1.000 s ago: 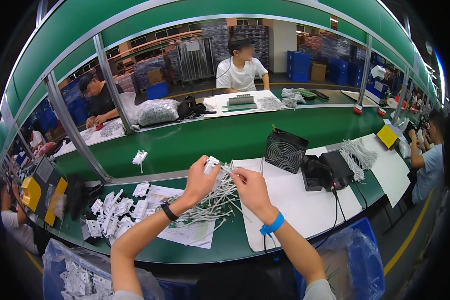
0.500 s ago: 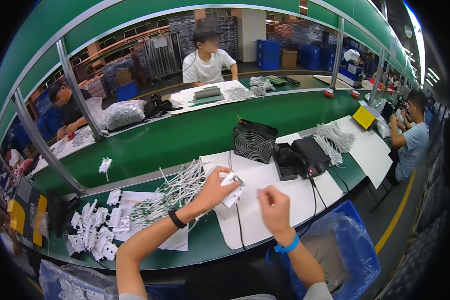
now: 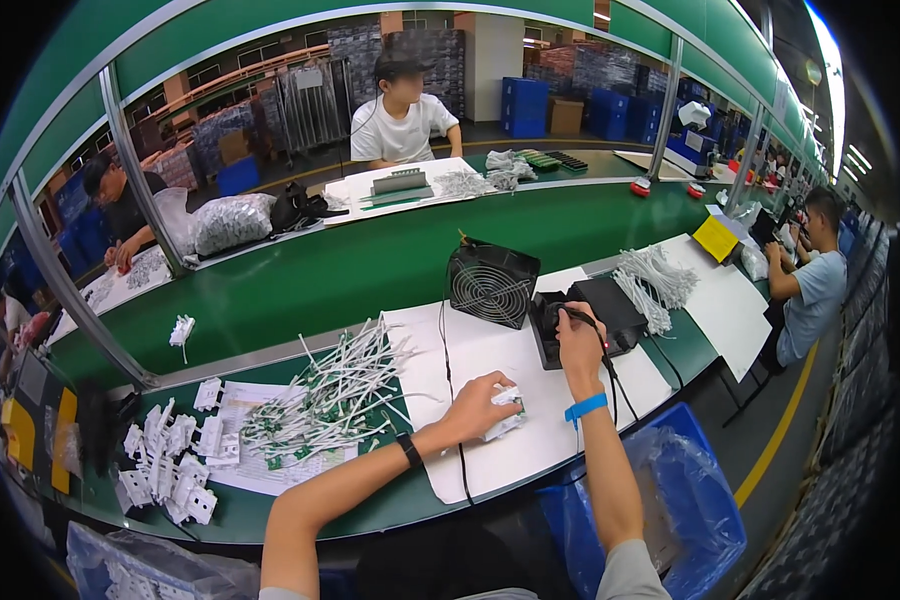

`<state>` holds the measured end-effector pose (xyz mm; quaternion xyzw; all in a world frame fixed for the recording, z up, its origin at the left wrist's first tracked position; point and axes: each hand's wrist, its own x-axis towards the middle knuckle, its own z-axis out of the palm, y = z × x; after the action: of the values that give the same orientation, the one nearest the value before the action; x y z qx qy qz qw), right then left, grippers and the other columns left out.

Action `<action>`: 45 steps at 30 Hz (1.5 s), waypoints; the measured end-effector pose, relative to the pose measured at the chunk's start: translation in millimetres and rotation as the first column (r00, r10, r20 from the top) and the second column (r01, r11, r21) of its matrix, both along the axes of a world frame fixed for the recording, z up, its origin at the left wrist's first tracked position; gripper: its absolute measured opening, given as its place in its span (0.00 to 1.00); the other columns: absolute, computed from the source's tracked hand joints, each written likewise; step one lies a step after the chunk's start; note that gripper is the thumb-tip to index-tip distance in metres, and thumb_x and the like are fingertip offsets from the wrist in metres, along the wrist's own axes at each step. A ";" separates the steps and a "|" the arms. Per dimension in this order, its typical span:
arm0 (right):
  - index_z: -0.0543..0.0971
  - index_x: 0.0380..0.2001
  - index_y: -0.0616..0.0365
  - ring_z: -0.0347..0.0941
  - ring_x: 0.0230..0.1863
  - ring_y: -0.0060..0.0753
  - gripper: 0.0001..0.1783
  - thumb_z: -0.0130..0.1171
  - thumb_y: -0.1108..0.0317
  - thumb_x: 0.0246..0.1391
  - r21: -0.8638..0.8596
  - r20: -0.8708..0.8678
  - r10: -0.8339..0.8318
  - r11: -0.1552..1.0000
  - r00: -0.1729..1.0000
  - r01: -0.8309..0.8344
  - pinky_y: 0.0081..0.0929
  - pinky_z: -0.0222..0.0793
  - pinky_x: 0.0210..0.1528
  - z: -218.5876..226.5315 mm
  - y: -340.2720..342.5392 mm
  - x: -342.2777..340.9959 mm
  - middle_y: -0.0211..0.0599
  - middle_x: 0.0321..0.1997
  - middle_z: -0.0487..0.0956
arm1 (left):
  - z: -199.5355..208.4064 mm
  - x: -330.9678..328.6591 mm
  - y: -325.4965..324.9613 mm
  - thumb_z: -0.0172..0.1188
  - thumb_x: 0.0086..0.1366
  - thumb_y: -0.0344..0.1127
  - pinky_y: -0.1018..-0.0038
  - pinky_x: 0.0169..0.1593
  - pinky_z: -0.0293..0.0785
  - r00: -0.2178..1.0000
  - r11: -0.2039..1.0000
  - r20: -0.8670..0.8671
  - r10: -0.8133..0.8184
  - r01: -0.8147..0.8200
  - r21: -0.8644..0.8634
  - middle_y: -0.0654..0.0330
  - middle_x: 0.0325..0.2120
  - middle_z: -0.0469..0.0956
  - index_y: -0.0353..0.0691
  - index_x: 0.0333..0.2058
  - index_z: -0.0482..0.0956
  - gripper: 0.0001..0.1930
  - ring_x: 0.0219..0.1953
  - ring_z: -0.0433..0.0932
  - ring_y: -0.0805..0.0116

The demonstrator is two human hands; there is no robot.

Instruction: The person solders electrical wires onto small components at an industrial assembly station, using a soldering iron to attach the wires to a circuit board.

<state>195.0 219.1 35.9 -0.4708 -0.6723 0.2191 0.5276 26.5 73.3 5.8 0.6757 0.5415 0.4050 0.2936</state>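
Observation:
My left hand (image 3: 478, 408) is closed round a white plastic housing (image 3: 507, 425) with a bit of green circuit board in it, low over the white work sheet. My right hand (image 3: 578, 350) grips a black corded handle (image 3: 577, 315), which looks like a soldering iron, at the black stand (image 3: 546, 330); its tip is hidden. Right behind that hand is a black power unit (image 3: 615, 312) with a small red light. A pile of white wires with green boards (image 3: 320, 400) lies left of my left hand. Further left are heaped white housings (image 3: 175, 460).
A black fan (image 3: 492, 283) stands behind the white sheet (image 3: 420, 345). Bundled white wires (image 3: 658, 285) lie to the right. Blue lined bins (image 3: 705, 500) stand below the bench edge. One housing sits on the green belt (image 3: 300, 310). Other people work across and to the right.
My right hand has moved forward and right to the stand and closed on the corded handle. My left hand has lowered the white housing toward the sheet.

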 end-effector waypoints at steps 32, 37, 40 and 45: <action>0.68 0.35 0.59 0.60 0.33 0.23 0.07 0.49 0.68 0.67 0.184 -0.343 0.163 0.977 0.925 -0.104 0.23 0.60 0.39 -49.8 -72.8 26.1 0.32 0.31 0.66 | 1.0 -28.3 -12.2 0.65 0.58 0.32 0.66 0.49 0.71 0.773 0.905 -0.634 0.040 0.240 0.351 0.56 0.45 0.74 0.42 0.50 0.78 0.19 0.46 0.72 0.59; 0.69 0.35 0.60 0.62 0.30 0.19 0.05 0.53 0.71 0.64 0.188 -0.285 0.222 0.967 0.933 -0.172 0.20 0.60 0.32 -54.5 -68.8 25.5 0.31 0.31 0.69 | 3.1 -30.8 -11.3 0.65 0.58 0.32 0.66 0.48 0.71 0.772 0.903 -0.634 0.036 0.247 0.352 0.57 0.45 0.74 0.42 0.49 0.78 0.19 0.45 0.72 0.59; 0.71 0.35 0.61 0.64 0.29 0.17 0.04 0.55 0.73 0.63 0.194 -0.294 0.239 0.963 0.925 -0.187 0.17 0.60 0.28 -55.3 -68.1 26.2 0.29 0.31 0.69 | 2.7 -30.1 -10.2 0.65 0.58 0.32 0.66 0.47 0.71 0.778 0.900 -0.628 0.032 0.251 0.357 0.57 0.45 0.74 0.42 0.49 0.78 0.19 0.44 0.72 0.60; 0.70 0.35 0.61 0.64 0.29 0.17 0.04 0.54 0.74 0.63 0.187 -0.279 0.243 0.963 0.929 -0.196 0.17 0.60 0.28 -53.3 -68.2 26.2 0.29 0.31 0.69 | 2.5 -30.5 -9.6 0.65 0.57 0.31 0.67 0.47 0.71 0.780 0.889 -0.624 0.049 0.251 0.383 0.57 0.44 0.74 0.42 0.48 0.78 0.19 0.44 0.72 0.60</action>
<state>221.2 150.9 -17.4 -0.3112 -0.6481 0.2924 0.6306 -4.1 63.7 8.4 0.8480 0.4616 0.2574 -0.0408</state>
